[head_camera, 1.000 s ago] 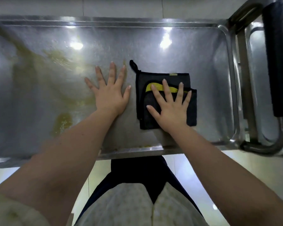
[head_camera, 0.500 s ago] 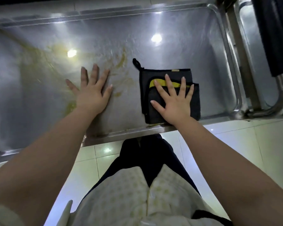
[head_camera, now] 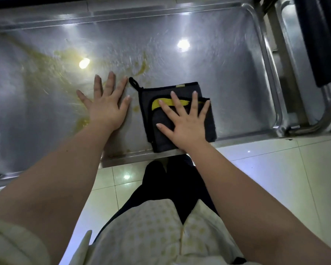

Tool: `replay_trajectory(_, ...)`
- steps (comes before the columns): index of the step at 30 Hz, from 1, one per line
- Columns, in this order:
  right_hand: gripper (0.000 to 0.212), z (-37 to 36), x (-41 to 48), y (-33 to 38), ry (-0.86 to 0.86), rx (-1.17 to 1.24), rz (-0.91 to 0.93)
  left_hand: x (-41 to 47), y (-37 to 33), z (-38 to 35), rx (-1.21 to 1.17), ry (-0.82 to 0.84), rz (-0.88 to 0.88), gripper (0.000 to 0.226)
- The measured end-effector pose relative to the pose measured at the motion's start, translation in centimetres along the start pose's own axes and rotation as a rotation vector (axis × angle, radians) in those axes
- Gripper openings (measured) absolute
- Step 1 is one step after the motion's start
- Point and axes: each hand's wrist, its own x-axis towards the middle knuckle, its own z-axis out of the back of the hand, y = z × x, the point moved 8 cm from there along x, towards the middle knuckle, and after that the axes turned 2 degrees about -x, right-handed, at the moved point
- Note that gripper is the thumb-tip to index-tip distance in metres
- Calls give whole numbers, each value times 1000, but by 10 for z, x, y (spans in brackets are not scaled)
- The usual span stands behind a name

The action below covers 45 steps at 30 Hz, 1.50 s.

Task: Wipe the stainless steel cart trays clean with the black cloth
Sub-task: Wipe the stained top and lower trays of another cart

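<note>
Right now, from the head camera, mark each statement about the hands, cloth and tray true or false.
1. The right hand lies flat on the folded black cloth with a yellow strip. True.
2. The left hand holds the cloth. False: it rests flat on the bare stainless steel tray, beside the cloth.
3. Yellowish smears mark the tray to the left of the cloth. True.
4. The cloth lies against the tray's far rim. False: it lies by the near rim, close to the person.
</note>
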Motion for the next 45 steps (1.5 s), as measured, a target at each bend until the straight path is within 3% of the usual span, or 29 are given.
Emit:
replay_trajectory(6,71,-2,-9,-136,-10,1,-93,-2,-5,-2,3,-6,1,57)
replay_trajectory(9,72,-3,-12,-157,-9,-4,-114,-1,-7,-2,4,-11,1,57)
replay_trajectory(14,75,-5,-10,-109,8,14,-158,-4,-6,-1,26,-2,4,57)
replay_trajectory(21,76,-5,-5,49,39,-44,85,3,2,5,-58,6,39,54)
replay_trajectory(25,73,-5,-7,51,4,-10,48,33,41,20,-56,-5,117,57)
replay_trajectory(32,69,-3,7,49,-32,-6,47,45,63,19,-17,-27,68,60)
replay_trajectory(36,68,14,87,38,-11,19,-60,43,65,19,-47,-56,83,58)
replay_trajectory(41,69,44,210,32,-13,2,-1,49,67,17,-23,-62,78,59)
replay_trajectory(45,72,55,257,39,21,10,-40,55,69,18,-44,-73,83,59)
